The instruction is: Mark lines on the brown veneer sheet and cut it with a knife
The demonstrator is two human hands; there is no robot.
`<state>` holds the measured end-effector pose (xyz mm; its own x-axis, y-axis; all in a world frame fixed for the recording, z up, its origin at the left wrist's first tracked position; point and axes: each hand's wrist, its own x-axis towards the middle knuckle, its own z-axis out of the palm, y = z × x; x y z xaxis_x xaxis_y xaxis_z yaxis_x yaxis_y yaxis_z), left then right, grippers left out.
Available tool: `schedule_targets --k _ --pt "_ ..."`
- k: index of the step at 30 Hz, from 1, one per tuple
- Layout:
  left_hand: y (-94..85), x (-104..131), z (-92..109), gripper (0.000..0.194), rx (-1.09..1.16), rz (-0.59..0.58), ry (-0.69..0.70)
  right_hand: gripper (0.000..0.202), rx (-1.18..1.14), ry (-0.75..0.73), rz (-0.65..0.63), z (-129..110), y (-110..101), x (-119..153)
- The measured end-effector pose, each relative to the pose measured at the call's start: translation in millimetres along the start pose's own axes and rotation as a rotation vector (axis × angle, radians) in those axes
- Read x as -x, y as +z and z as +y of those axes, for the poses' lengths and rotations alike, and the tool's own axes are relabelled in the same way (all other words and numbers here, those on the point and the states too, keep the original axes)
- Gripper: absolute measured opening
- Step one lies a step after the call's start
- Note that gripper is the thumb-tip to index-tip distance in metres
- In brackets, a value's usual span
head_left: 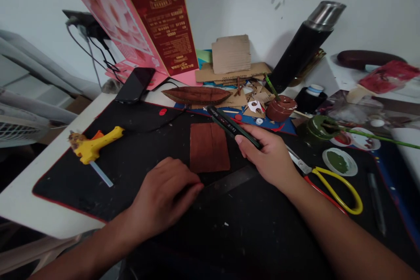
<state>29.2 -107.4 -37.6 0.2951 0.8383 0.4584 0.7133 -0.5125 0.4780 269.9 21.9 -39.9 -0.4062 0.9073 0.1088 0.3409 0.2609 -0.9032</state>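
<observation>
My right hand (pixel 267 153) holds a dark green utility knife (pixel 231 126), its tip pointing up and left above the mat. Below it a reddish-brown painted square (pixel 209 148) lies flat on the black mat (pixel 210 245). My left hand (pixel 167 192) rests on the mat at the lower left of the square, fingers curled, thumb and forefinger close together at the left end of a clear ruler (pixel 231 182). Whether these fingers pinch the ruler or something small is hidden. The ruler lies just under the square, slanting up to the right.
A yellow glue gun (pixel 95 143) lies at left, near a phone (pixel 135 85). Behind the square are a brown boat shape (pixel 197 95) and cardboard scraps (pixel 231 54). At right are scissors (pixel 341 188), paint jars (pixel 281 108), a green paint dish (pixel 339 162) and a black thermos (pixel 303 48).
</observation>
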Motion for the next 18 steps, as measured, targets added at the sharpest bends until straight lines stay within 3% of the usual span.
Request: schedule_targets --k 3,7,10,14,16,18 --pt "-2.4 -1.7 -3.5 0.010 0.001 -0.044 -0.059 0.036 -0.045 0.037 -0.011 0.5 -0.3 -0.9" --pt "-0.9 -1.9 -13.6 0.040 -0.178 -0.204 -0.004 0.037 -0.089 0.068 -0.023 -0.6 -1.5 -0.8" --pt "-4.1 -2.7 -26.1 0.047 -0.289 -0.271 0.045 0.038 -0.132 0.079 -0.043 -0.9 -2.0 -0.6" --pt "-14.7 -6.9 -38.3 0.035 -0.474 -0.195 -0.020 0.036 -0.116 0.056 -0.051 0.0 -2.3 -1.8" --pt "-17.0 -8.8 -37.2 0.033 -0.453 -0.141 -0.043 0.037 -0.101 0.038 -0.056 0.5 -2.5 -2.7" --pt "-15.3 -9.7 -32.8 0.035 -0.341 -0.161 0.001 0.039 -0.091 0.022 -0.055 0.8 -2.6 -3.3"
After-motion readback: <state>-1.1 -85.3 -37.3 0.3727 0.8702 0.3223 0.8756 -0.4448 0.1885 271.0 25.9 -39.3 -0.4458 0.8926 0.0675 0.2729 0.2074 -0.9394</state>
